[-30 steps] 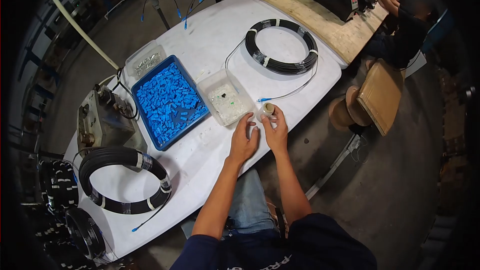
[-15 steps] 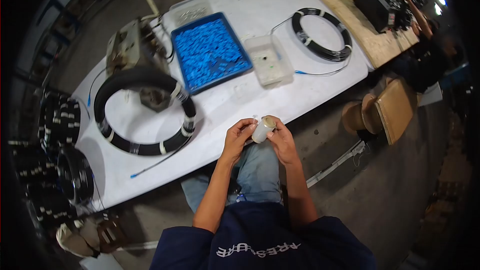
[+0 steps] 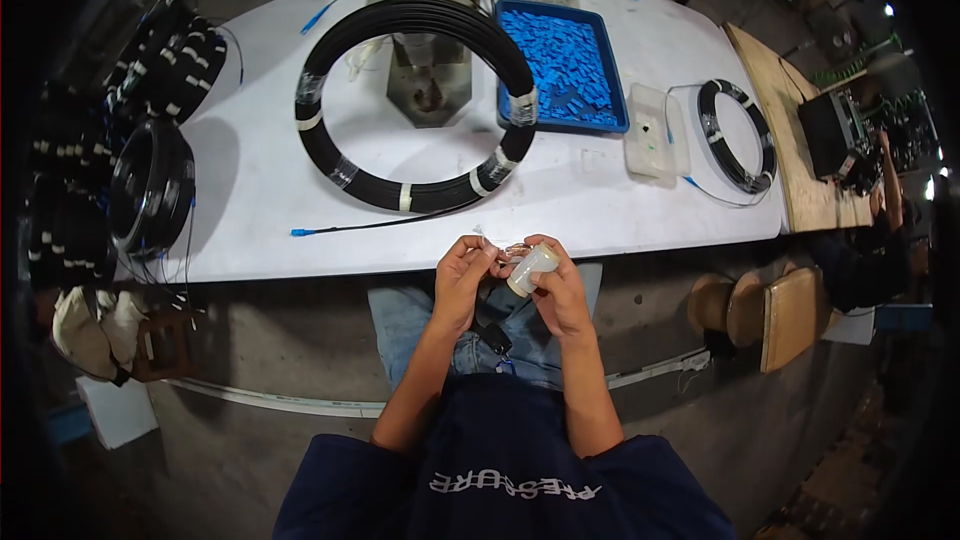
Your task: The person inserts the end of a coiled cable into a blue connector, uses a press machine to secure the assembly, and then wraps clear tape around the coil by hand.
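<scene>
My right hand (image 3: 562, 292) is wrapped round a small whitish roll (image 3: 533, 270), held tilted over my lap near the table's front edge. My left hand (image 3: 462, 283) is closed in a pinch beside it, and a small clear scrap (image 3: 480, 233) shows at its fingertips; it looks like film from the roll. Beyond my hands a large black cable coil (image 3: 318, 145) with white ties leans against a metal machine (image 3: 430, 90). Its loose end has a blue connector (image 3: 302, 232) and lies on the white table (image 3: 600, 225).
A blue tray (image 3: 622, 110) of blue pieces stands behind, with clear bins (image 3: 655, 172) nearby. A smaller coil (image 3: 765, 140) lies at the right, more coils (image 3: 150, 185) at the left. A co-worker's arm (image 3: 888, 175) is at far right.
The view has swung left, bringing the large coil to the middle. The roll has come from the table's edge to over my lap, and my left hand now pinches near it.
</scene>
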A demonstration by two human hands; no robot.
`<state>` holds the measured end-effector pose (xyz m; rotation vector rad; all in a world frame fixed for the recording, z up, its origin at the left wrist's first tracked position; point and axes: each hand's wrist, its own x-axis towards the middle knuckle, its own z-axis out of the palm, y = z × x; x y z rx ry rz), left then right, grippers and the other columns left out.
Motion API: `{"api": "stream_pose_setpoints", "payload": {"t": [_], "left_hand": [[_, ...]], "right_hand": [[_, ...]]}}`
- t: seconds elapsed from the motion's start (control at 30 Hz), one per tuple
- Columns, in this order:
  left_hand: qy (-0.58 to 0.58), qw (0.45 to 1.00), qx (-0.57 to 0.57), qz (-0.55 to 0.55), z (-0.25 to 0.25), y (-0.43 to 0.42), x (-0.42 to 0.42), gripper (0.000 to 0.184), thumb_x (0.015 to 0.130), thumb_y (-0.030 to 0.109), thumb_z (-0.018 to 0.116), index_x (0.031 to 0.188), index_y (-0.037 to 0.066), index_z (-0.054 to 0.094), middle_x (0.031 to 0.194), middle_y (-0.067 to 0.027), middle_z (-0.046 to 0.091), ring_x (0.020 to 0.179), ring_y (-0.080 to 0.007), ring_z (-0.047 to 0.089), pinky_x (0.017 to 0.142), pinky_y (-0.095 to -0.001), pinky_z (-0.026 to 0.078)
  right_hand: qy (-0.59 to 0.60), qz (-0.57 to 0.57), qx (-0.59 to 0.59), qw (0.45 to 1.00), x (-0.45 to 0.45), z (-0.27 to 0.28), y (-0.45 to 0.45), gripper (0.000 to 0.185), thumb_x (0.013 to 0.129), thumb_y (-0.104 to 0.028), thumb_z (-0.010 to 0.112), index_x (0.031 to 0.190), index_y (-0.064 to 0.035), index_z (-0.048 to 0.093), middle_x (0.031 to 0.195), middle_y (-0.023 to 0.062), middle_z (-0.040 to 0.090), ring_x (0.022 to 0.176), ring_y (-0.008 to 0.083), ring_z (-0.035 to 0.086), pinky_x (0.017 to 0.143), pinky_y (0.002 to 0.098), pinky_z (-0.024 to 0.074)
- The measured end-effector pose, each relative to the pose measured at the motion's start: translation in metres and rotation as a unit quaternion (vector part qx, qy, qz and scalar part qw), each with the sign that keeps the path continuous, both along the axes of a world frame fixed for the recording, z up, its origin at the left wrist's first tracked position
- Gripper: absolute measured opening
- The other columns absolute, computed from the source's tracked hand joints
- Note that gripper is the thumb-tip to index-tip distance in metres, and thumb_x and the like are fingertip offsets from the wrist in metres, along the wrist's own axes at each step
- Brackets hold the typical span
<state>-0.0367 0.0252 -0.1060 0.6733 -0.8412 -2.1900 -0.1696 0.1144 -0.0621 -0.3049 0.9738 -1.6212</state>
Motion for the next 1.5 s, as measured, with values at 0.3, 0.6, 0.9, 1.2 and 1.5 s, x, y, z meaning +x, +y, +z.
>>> {"api": "stream_pose_setpoints", "payload": {"t": [0.3,0.6,0.9,1.2,1.5], "left_hand": [[-0.027,0.995,-0.063,0.076,0.023,-0.018,0.019,0.010,0.091,0.001,0.066,0.098,0.001,0.060,0.092,-0.0044,0.065,0.092,-0.0147,0.067,0.087,-0.0273,0.052],[-0.147,0.961,-0.227,0.049,0.056,-0.067,0.060,0.018,0.089,0.009,0.071,0.103,0.005,0.061,0.103,-0.0054,0.069,0.095,-0.0113,0.065,0.081,-0.0237,0.048],[-0.331,0.637,-0.639,0.277,0.145,-0.235,0.043,0.051,0.073,0.015,0.079,0.118,0.003,0.056,0.114,-0.0156,0.060,0.106,-0.0341,0.058,0.092,-0.0409,0.047],[-0.449,0.572,-0.666,0.164,0.159,-0.262,0.012,0.048,0.071,0.015,0.074,0.116,0.006,0.059,0.106,-0.0156,0.067,0.096,-0.0356,0.065,0.084,-0.0440,0.051],[-0.550,0.564,-0.614,0.030,0.223,-0.171,0.016,0.042,0.072,0.014,0.072,0.110,0.007,0.054,0.097,-0.0169,0.069,0.093,-0.0372,0.066,0.081,-0.0476,0.053]], "right_hand": [[0.013,0.019,-0.041,0.999,0.015,0.002,-0.010,0.045,0.080,0.005,0.060,0.122,-0.0039,0.048,0.108,0.0139,0.063,0.095,0.0242,0.067,0.085,0.0334,0.0530],[0.121,0.024,-0.064,0.990,0.020,0.016,-0.056,0.031,0.083,0.005,0.067,0.111,-0.0029,0.055,0.098,0.0123,0.067,0.087,0.0236,0.069,0.079,0.0336,0.0542],[0.191,0.008,-0.078,0.978,0.015,0.051,-0.104,0.039,0.084,0.003,0.066,0.119,-0.0016,0.050,0.113,0.0173,0.065,0.093,0.0263,0.071,0.073,0.0339,0.0590],[0.214,0.030,-0.090,0.972,0.008,0.071,-0.111,0.041,0.084,0.003,0.064,0.122,-0.0001,0.048,0.118,0.0178,0.065,0.095,0.0216,0.070,0.074,0.0281,0.0559],[0.267,-0.015,-0.143,0.953,0.003,0.102,-0.098,0.037,0.083,0.002,0.063,0.118,0.0006,0.050,0.117,0.0163,0.065,0.099,0.0197,0.068,0.081,0.0289,0.0546]]}}
